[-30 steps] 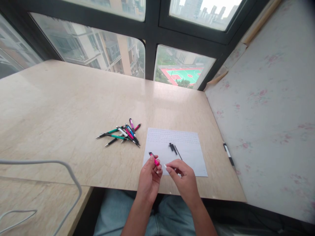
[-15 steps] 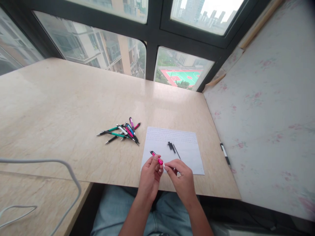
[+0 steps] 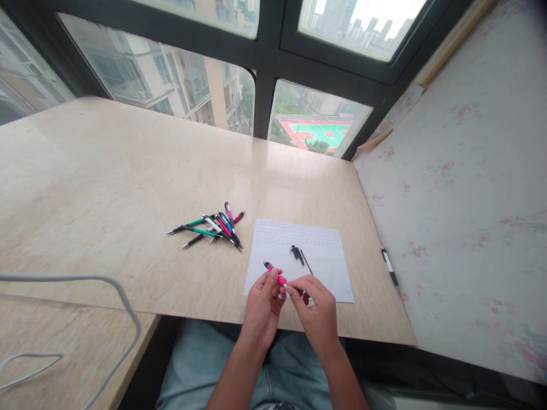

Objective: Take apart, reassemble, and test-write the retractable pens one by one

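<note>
My left hand (image 3: 265, 302) is closed on a pink pen barrel (image 3: 281, 280) with a black clip end pointing up and left. At the barrel's lower right end, the thumb and forefinger of my right hand (image 3: 314, 302) pinch a small whitish piece, too small to name, touching or almost touching the barrel. Just beyond the hands, a white sheet of paper (image 3: 265, 245) with handwriting along its top lies on the table. On it rest several small black pen parts (image 3: 297, 253) and a thin dark refill (image 3: 306, 262).
Left of the paper lies a pile of pens (image 3: 213, 230) in green, white, pink, blue and purple. A black-and-white pen (image 3: 390, 269) lies against the wall on the right. A white cable (image 3: 123, 302) loops over the table (image 3: 128, 171) at the left. Windows stand behind.
My left hand and the pink barrel have shifted slightly right, closer to my right fingertips. The gap between the barrel's end and the whitish piece has narrowed.
</note>
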Demonstrator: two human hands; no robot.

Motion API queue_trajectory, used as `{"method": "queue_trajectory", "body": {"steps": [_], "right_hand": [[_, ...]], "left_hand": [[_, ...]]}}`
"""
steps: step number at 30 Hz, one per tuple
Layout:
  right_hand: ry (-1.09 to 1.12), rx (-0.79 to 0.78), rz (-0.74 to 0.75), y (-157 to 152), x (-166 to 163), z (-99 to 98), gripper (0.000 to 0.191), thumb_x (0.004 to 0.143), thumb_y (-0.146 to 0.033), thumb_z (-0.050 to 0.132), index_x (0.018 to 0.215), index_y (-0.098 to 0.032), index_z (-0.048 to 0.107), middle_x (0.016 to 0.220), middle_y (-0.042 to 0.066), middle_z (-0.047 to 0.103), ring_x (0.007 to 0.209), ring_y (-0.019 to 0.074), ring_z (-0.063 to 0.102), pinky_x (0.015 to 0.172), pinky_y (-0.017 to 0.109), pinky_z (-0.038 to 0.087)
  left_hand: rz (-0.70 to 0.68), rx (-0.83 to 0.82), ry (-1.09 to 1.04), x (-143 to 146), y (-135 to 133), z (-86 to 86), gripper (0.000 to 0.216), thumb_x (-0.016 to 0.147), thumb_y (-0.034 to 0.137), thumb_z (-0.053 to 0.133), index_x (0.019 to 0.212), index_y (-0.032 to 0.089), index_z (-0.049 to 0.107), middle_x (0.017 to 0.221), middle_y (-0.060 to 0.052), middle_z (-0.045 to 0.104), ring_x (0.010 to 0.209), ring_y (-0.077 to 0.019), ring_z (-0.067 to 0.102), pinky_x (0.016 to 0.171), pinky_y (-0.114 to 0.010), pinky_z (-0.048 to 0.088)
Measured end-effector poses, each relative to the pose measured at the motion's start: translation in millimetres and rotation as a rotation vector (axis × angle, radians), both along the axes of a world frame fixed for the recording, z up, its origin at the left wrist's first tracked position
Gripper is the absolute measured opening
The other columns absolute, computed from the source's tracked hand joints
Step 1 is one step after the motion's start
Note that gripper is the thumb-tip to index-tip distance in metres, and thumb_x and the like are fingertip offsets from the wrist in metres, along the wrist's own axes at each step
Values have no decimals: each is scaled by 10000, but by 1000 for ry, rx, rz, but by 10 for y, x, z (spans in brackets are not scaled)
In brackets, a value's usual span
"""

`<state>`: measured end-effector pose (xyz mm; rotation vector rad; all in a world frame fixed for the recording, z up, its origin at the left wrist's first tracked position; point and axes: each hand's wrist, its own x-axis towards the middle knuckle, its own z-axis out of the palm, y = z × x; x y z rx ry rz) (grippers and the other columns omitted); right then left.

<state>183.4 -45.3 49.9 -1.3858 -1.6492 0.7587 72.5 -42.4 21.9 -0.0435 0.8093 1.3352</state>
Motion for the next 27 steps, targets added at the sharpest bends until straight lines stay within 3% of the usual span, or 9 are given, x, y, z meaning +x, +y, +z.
{"method": "queue_trajectory", "body": {"steps": [14, 21, 27], "right_hand": [[-22, -22, -28, 0, 2, -14, 145, 886, -195, 566, 845, -202, 705, 774, 30, 659, 615, 143, 557, 540, 258, 447], [-49, -12, -52, 1, 12, -5, 142, 870, -186, 547, 796, -193, 668, 754, 23, 638, 585, 132, 528, 522, 250, 434], [-235, -13, -147, 95, 331, -272, 169, 898, -255, 521, 851, -186, 668, 811, 48, 646, 665, 162, 580, 575, 267, 454]], "left_hand": [[-16, 10, -2, 15, 13, 34, 232, 721, 242, 796, 874, 109, 682, 711, -2, 642, 565, -46, 565, 575, -145, 506], [-62, 50, 16, 4, 13, 19, 207, 776, 231, 747, 938, 118, 684, 795, -31, 666, 665, -79, 622, 666, -182, 539], [-26, 16, 35, -20, 46, -53, 179, 783, 174, 730, 943, 108, 684, 807, -48, 673, 653, -74, 616, 614, -156, 529]]}}
